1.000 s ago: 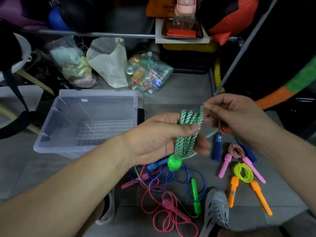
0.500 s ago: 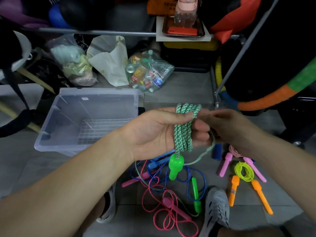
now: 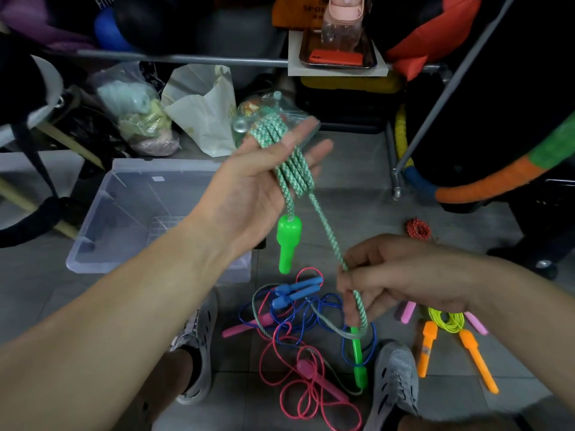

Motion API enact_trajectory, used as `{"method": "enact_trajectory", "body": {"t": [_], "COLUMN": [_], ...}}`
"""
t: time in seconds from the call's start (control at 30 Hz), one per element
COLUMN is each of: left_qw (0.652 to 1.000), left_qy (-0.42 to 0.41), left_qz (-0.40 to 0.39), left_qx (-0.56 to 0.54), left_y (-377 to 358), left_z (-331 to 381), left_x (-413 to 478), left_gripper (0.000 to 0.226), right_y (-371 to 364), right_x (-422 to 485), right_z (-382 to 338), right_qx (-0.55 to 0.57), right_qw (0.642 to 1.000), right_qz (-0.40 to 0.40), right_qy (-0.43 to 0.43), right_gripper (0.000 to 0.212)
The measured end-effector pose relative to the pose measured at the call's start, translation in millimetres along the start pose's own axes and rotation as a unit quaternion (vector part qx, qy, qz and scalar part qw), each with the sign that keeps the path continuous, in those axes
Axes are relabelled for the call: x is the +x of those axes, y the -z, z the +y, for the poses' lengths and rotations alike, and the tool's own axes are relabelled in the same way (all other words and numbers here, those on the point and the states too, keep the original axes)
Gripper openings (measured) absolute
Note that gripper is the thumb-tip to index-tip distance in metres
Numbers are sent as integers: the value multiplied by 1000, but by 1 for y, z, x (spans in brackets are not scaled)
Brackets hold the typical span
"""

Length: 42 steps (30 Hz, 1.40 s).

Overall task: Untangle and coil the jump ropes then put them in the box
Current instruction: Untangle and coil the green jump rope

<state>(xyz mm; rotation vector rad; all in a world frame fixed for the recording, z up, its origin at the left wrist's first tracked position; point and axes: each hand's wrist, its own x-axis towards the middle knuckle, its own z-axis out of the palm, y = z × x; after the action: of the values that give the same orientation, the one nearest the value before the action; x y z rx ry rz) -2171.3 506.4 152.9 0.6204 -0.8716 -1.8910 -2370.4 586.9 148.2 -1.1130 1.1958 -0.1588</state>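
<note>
A green-and-white braided jump rope (image 3: 292, 169) is wound in several loops around my left hand (image 3: 258, 188), which is raised palm up with straight fingers. One green handle (image 3: 287, 241) hangs below that palm. A single strand runs down to my right hand (image 3: 398, 281), which pinches it lower and to the right. The rope's other green handle (image 3: 357, 359) lies on the floor among tangled blue rope (image 3: 311, 309) and pink rope (image 3: 298, 377). The clear plastic box (image 3: 130, 219) stands on the floor under my left forearm, with no ropes inside.
Coiled on the floor at right are a yellow rope with orange handles (image 3: 445, 318), pink handles (image 3: 407, 312) partly behind my right hand, and a red coil (image 3: 418, 228). My grey shoes (image 3: 395, 377) flank the tangle. Plastic bags (image 3: 199, 110) and a metal rack (image 3: 429, 98) stand behind.
My left hand has risen and straightened its fingers with the coils still on it. My right hand has left the coil and slid down the loose strand toward the floor.
</note>
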Motion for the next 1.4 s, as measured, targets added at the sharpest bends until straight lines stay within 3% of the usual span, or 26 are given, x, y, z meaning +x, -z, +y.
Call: {"method": "enact_trajectory", "body": {"t": [0.07, 0.13, 0.27, 0.3, 0.37, 0.5, 0.6, 0.67, 0.73, 0.93, 1.0, 1.13, 1.2, 1.3, 1.4], "left_qw": [997, 976, 862, 856, 886, 933, 942, 954, 967, 992, 993, 997, 1000, 985, 917], "left_qy": [-27, -40, 37, 64, 125, 203, 202, 186, 161, 80, 70, 19, -6, -28, 2], "left_qz": [36, 45, -67, -97, -138, -180, -219, -212, -196, -98, -80, -47, -14, 25, -11], "left_qx": [58, 211, 501, 504, 426, 236, 154, 101, 39, -21, -59, -55, -2, 167, 399], "left_y": [4, 3, 6, 5, -1, -15, -20, -22, -21, -16, -16, -10, -6, -6, -4], "left_z": [3, 2, -23, -28, -31, -22, -15, -10, -4, -4, -3, 9, 13, 6, -6], "left_x": [2, -1, -10, -13, -20, -26, -26, -24, -19, -11, -11, -7, -3, -3, -9], "left_gripper": [41, 32, 47, 49, 41, 54, 47, 49, 52, 55, 48, 35, 37, 39, 58], "right_y": [9, 19, 35, 37, 39, 41, 40, 36, 29, 7, 1, -4, -3, 5, 18], "right_x": [-7, -15, -29, -32, -34, -24, -11, -6, -4, -4, -6, -7, -7, -11, -20], "right_z": [-1, -5, -10, -11, -15, -15, -10, -7, -5, -3, -7, -4, -3, -6, -9], "right_qx": [-2, 22, 109, 115, 114, 117, 65, 64, 21, 28, 59, -9, -28, 30, 85], "right_qw": [999, 997, 984, 982, 975, 926, 909, 918, 937, 987, 992, 999, 999, 999, 993], "right_qz": [-32, -56, -77, -56, 14, 265, 341, 332, 303, 147, 104, 28, 16, 0, -23], "right_qy": [20, 48, 117, 140, 188, 243, 232, 210, 172, 67, 40, 20, 11, 19, 80], "right_gripper": [39, 44, 41, 43, 42, 11, 23, 32, 26, 20, 16, 24, 22, 20, 35]}}
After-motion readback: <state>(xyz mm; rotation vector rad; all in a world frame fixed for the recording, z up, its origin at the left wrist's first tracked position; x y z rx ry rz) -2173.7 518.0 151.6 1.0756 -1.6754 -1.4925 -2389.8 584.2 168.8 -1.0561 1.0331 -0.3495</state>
